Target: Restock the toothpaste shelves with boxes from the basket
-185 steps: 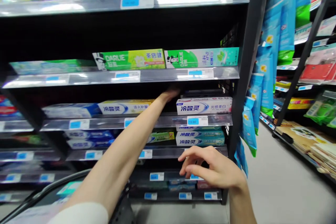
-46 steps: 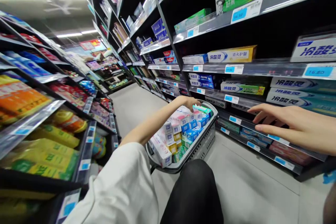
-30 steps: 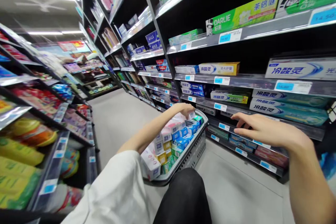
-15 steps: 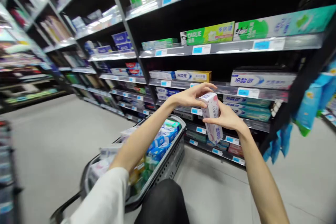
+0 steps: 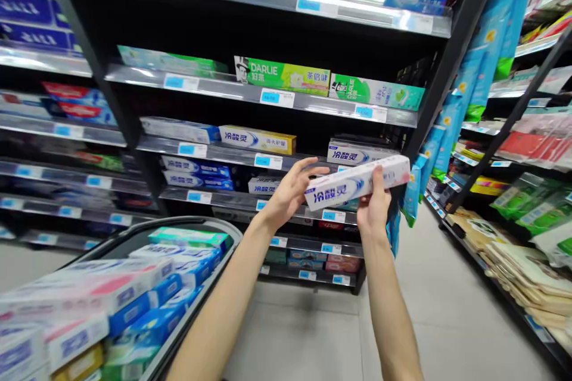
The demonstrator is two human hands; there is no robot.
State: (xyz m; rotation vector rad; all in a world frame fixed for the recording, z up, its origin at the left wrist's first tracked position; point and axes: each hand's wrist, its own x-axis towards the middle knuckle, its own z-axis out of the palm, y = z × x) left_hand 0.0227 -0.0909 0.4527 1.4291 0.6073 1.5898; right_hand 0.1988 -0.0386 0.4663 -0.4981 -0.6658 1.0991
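Note:
A long white toothpaste box with blue lettering and a pinkish right end is up in front of the shelves. My right hand grips it from below near its right part, thumb across the front face. Just off its left end is my left hand, fingers apart and curved; whether a fingertip touches the box, I cannot tell. Behind the held box, a similar white box rests on the shelf, partly covered. At lower left, a grey basket holds several toothpaste boxes in white, blue, pink and green.
Shelves carry green DARLIE boxes and a white and gold box. Blue packets hang at the shelf's right end. Another rack with stacked goods stands along the right, across a tiled floor.
The view has swung right and closer to the shelves. The toothpaste box has gone from steeply tilted to nearly level, front lettering facing me. My left hand has come away from its top end.

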